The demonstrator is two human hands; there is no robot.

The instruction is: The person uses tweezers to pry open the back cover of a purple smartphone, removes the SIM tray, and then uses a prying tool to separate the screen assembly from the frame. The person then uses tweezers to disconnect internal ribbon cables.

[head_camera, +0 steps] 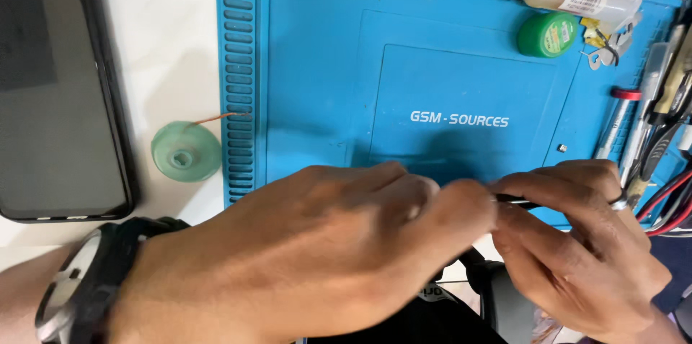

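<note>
Left hand and right hand pinch a thin dark metal tool together — over the ridged blue rubber mat.

Bright even light from overhead, my left hand is motion-blurred at the fingertips and throws a soft shadow on the blue mat.

Left hand and right hand meet fingertip to fingertip over a blue work mat, pinching a thin dark tool. Green spool and dark phone lie on the white surface to the left.
</note>
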